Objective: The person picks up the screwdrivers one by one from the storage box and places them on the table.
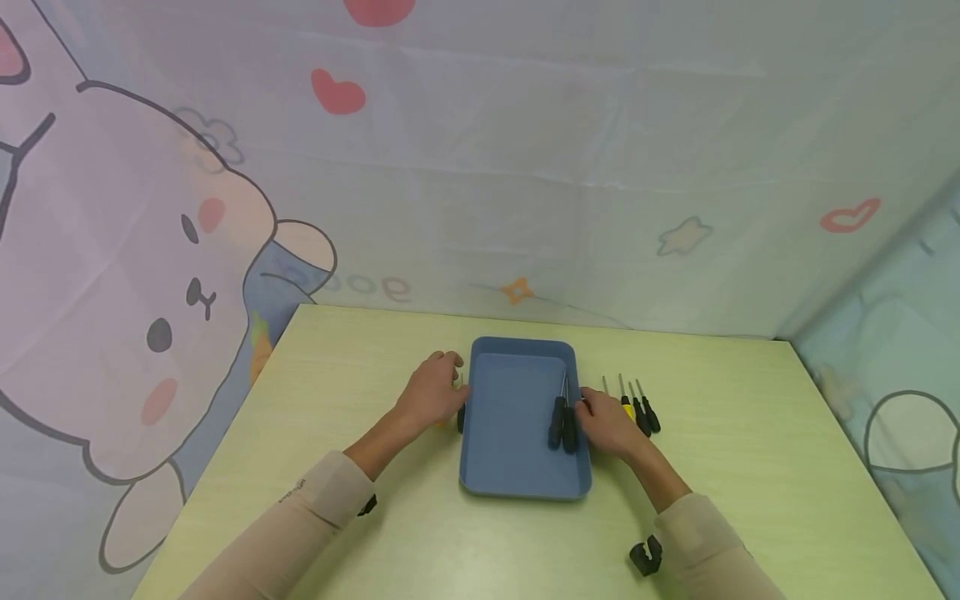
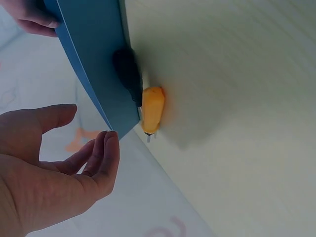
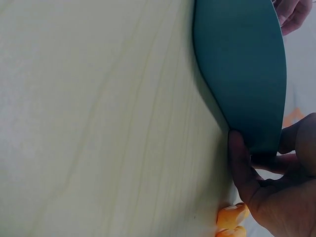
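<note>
A blue rectangular tray point(image 1: 517, 471) lies on the table between my hands. Two black-handled screwdrivers, one at the left point(image 1: 557, 423) and one at the right point(image 1: 570, 430), rest inside it along the right wall. My right hand point(image 1: 609, 423) grips the tray's right side, with thumb at the rim and a finger low on the outer wall in the right wrist view. At the left side my left hand point(image 1: 433, 390) has loosely bent fingers, fingertips right at the rim, thumb apart. Beneath it, a black handle point(image 2: 127, 71) and a yellow handle point(image 2: 154, 106) lie beside the tray.
Several screwdrivers point(image 1: 645, 415) lie right of the tray, one with yellow on its handle, partly behind my right hand. A black bracket-like piece point(image 1: 647, 556) sits by the right sleeve. A printed cloth point(image 1: 555, 167) hangs behind the light wooden table point(image 1: 742, 433).
</note>
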### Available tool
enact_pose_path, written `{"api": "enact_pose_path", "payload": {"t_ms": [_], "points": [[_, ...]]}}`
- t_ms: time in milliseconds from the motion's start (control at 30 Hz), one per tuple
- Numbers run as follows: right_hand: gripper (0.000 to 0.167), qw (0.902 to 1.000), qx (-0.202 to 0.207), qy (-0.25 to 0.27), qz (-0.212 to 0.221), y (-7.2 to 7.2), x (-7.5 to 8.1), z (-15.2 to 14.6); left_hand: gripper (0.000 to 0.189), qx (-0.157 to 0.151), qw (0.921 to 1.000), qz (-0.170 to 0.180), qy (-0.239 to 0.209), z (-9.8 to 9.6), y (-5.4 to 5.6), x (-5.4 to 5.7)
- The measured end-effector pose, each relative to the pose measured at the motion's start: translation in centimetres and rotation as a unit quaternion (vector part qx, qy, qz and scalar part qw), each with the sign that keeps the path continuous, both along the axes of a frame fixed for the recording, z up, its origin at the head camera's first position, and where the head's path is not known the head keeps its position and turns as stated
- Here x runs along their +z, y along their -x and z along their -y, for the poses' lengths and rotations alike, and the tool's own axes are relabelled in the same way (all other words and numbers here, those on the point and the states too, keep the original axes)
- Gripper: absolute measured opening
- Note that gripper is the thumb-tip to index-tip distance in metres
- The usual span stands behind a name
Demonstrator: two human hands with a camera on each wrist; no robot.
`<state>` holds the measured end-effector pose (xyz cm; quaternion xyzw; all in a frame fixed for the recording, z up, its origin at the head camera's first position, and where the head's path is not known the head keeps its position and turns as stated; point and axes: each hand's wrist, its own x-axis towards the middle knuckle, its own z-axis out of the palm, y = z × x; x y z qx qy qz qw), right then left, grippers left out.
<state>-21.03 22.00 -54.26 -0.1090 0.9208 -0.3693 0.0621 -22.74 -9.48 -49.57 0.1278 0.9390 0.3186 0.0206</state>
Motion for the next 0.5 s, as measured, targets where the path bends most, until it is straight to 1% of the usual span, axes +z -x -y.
{"api": "enact_pose_path", "payload": {"t_ms": [167, 333, 400, 500], "points": [[0.02, 1.0, 0.003, 0.002, -0.004, 0.0, 0.0, -0.1, 0.042, -0.006, 1.0, -0.004, 0.004, -0.6, -0.4, 0.6], [0.02, 0.9994, 0.017, -0.004, -0.028, -0.1, 0.0, -0.2, 0.044, -0.029, 0.9994, -0.015, 0.007, -1.2, -0.5, 0.7], [0.02, 0.9993, 0.02, -0.006, -0.03, -0.1, 0.0, -0.3, 0.047, -0.036, 0.9993, -0.014, 0.0, -1.5, -0.5, 0.8], [0.02, 0.9997, 0.014, -0.007, -0.018, 0.0, 0.0, -0.2, 0.05, -0.043, 0.999, -0.011, -0.007, -1.9, -0.4, 0.7]]}}
